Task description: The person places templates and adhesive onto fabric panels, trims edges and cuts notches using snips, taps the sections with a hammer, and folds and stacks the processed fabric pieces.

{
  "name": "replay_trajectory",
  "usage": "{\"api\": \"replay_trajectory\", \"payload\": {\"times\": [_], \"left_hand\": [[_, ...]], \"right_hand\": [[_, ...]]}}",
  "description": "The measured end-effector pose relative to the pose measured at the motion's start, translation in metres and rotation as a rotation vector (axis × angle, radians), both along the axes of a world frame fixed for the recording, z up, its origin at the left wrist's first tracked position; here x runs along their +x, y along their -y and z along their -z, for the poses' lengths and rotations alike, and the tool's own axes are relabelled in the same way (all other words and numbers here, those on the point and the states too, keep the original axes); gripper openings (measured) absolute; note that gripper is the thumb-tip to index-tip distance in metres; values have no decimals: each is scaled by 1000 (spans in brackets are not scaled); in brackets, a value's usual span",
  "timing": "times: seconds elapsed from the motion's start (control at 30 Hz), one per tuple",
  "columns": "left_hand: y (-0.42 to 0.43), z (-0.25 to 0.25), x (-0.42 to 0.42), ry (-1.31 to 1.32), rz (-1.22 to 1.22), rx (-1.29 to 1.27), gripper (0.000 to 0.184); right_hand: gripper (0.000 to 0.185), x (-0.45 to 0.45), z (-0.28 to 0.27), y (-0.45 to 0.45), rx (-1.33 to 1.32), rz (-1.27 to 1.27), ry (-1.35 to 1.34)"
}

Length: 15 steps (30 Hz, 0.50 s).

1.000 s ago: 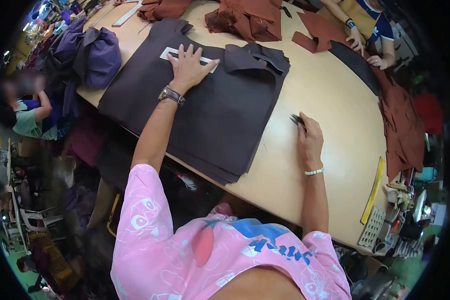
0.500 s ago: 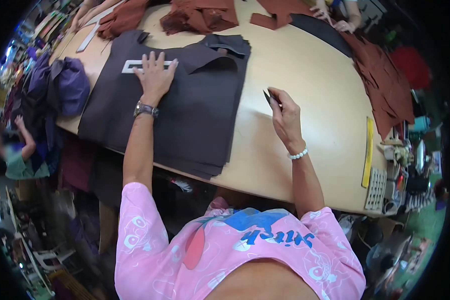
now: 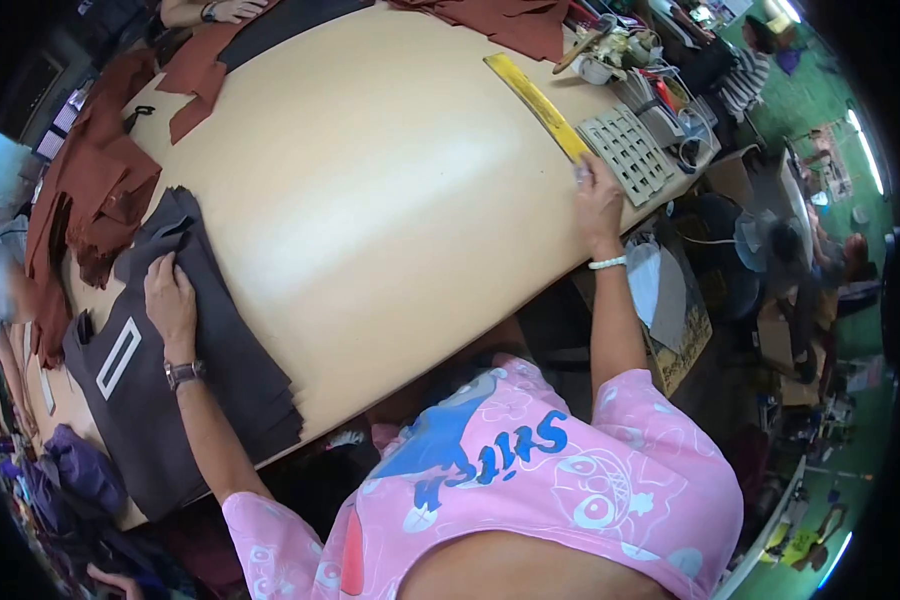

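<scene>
My left hand (image 3: 173,305) lies on the stack of dark cloth (image 3: 225,370) at the table's left, its fingers slightly spread near the folded upper edge. Just left of it, a white rectangular frame template (image 3: 120,358) rests on the same cloth. My right hand (image 3: 600,203) is at the right edge of the table, at the near end of a yellow ruler (image 3: 536,103). Its fingers are bent together, and what they hold, if anything, is too small to make out. Beside that hand lies a pale slotted plate (image 3: 627,152).
Reddish-brown cloth (image 3: 110,185) lies along the left and far edges of the table (image 3: 370,190). Dark scissors (image 3: 140,115) are at the far left. A co-worker's hand (image 3: 238,10) rests at the far edge. Purple cloth (image 3: 85,470) is bundled at lower left. Tools crowd the right corner.
The view has swung to the right. My right hand has moved from mid-table to the yellow ruler. My left hand has come off the white template onto the cloth beside it.
</scene>
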<state>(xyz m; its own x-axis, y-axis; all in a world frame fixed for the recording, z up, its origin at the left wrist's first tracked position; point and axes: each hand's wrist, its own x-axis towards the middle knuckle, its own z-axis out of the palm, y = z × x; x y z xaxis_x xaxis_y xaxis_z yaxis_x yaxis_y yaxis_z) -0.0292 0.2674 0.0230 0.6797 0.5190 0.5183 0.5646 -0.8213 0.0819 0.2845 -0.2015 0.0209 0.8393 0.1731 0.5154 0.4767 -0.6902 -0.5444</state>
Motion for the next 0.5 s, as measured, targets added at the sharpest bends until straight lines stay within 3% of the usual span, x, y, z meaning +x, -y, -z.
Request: {"api": "replay_trajectory", "payload": {"times": [0.13, 0.2, 0.27, 0.43, 0.5], "left_hand": [[2, -7, 1, 64, -67, -6, 24], [-5, -8, -11, 124, -115, 9, 23], [-5, -15, -29, 175, -133, 32, 21], [-16, 9, -72, 187, -249, 126, 21], [-20, 28, -77, 175, -272, 241, 22]], "right_hand": [[26, 29, 8, 14, -82, 15, -71], [28, 35, 11, 10, -436, 82, 76], [29, 28, 8, -18, -426, 120, 345], [24, -46, -4, -165, -20, -650, 249], [21, -98, -10, -227, -89, -912, 215]]}}
